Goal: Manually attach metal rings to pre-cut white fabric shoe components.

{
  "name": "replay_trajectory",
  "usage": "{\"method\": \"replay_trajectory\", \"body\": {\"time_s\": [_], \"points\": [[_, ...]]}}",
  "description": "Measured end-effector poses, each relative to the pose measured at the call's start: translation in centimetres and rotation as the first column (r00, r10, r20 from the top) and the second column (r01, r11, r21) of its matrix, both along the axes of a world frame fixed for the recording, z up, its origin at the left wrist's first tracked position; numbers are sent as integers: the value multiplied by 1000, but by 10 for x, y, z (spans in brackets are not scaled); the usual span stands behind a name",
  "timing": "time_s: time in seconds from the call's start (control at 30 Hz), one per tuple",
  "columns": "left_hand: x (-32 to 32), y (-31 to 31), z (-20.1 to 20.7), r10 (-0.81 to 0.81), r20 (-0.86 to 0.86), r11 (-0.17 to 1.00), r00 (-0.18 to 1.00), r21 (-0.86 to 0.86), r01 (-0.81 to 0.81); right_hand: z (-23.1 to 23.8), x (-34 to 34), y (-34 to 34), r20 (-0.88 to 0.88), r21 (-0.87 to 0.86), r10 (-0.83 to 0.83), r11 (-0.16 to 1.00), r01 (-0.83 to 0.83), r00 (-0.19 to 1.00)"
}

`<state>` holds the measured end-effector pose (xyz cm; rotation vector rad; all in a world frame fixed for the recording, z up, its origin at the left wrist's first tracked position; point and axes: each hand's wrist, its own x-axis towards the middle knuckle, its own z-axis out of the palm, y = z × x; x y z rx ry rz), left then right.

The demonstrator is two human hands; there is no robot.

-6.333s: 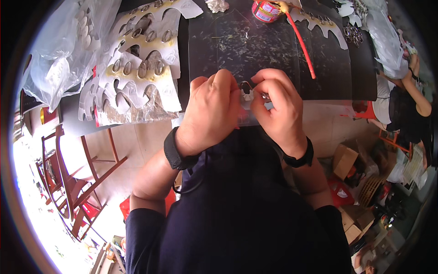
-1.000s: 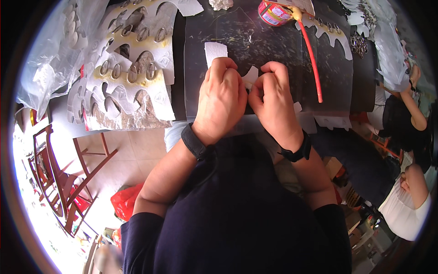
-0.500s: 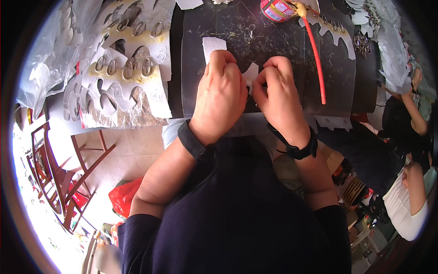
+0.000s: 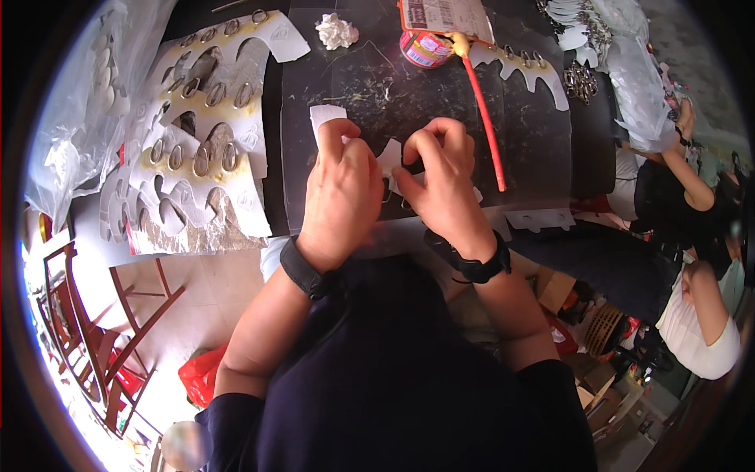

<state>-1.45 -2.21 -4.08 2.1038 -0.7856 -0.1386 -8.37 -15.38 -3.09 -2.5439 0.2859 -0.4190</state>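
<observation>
My left hand is closed over the black work surface, its fingertips largely hidden beneath it. Between my two hands sits a small white cut-out card piece, pinched at its left side by my left hand. Thumb and index finger of my right hand curl together at the piece's right edge, with a dark gap inside their ring. A white textured strip sticks out just beyond my left hand's knuckles. Small metal parts show dimly under the hands.
White scalloped cards carrying oval metal rings cover the left side. A red stick leans from a red tin smeared with yellow paste. Crumpled white paper lies at the back, a metal-parts pile right. People sit at right.
The view has shifted, so the table things sit further left and lower. Both hands stay around the white piece; my right thumb and index finger have parted a little.
</observation>
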Motion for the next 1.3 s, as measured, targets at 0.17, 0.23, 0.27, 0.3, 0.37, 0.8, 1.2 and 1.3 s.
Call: {"method": "replay_trajectory", "body": {"time_s": [0.17,0.23,0.27,0.3,0.37,0.8,1.2,1.3], "points": [[2,-3,0,-13,33,1000,999,-6,13,1,1,-1,-19,19,-13,1000,14,1000],[1,-4,0,-9,29,1000,1000,-12,9,0,1,-3,47,51,28,998,-31,998],[1,-4,0,-12,31,1000,999,-19,13,-1,1,-3,49,44,25,999,-27,998],[1,-3,0,-11,14,1000,1000,-19,11,-2,1,-2,51,80,25,996,-29,998],[0,-3,2,-7,-5,1000,1000,-14,7,-3,1,-2,38,103,30,994,-34,999],[-2,-2,0,3,5,999,1000,-35,-3,1,-1,-6,-62,17,33,999,-32,998],[0,1,-5,19,76,998,997,-57,-14,-4,-3,-3,-104,1,-32,999,33,994],[0,2,-5,22,74,998,997,-67,-17,-6,-3,-3,-93,-3,-36,999,36,995]]}}
